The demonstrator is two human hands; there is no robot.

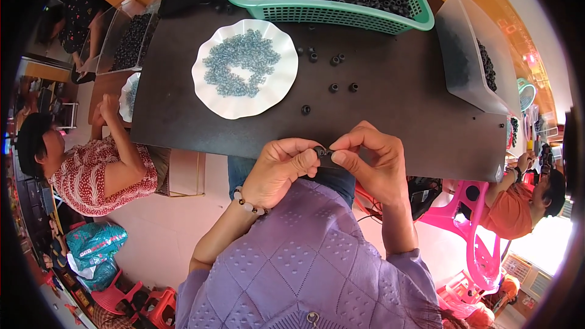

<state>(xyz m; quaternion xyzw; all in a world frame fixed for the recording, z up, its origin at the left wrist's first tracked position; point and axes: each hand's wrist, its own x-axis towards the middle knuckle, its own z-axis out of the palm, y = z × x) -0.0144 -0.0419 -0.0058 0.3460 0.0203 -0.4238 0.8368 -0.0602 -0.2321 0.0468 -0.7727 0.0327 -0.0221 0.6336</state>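
My left hand (277, 169) and my right hand (368, 161) meet at the near edge of a black table (396, 116), fingertips pinched together on one small black ring-shaped part (320, 152). Both hands grip it, and most of it is hidden by my fingers. Several loose black parts (334, 88) lie scattered on the table just beyond my hands. A white scalloped plate (245, 68) with a heap of small blue-grey rings stands further back on the left. A beaded bracelet circles my left wrist.
A green mesh basket (329, 13) full of black parts stands at the far edge. A clear plastic bin (472, 55) with black parts is at the right. A person in red patterned clothes (97, 167) works on the left, another in orange (518, 204) on the right. Pink plastic stools (469, 231) stand below.
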